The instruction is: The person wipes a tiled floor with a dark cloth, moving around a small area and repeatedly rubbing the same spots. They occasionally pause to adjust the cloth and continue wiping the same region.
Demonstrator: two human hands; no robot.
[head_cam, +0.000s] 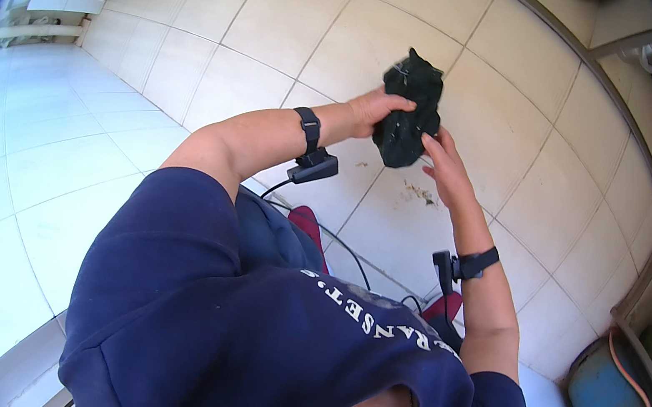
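A bundled dark green or black cloth (412,115), flecked with light lint, hangs over the pale tiles in front of me. My left hand (378,110) grips its left side, thumb laid across the top. At the lower right edge, my right hand (449,162) pinches the cloth between thumb and fingers, partly hidden behind it. Both wrists wear black straps with small devices and cables attached.
Brown crumbs of debris (420,193) lie on the tiled floor (493,140) below the hands. Red footwear (307,226) shows near my legs. A blue worn container (607,397) stands at lower right; a dark-framed ledge curves along the right. Cables cross near my feet.
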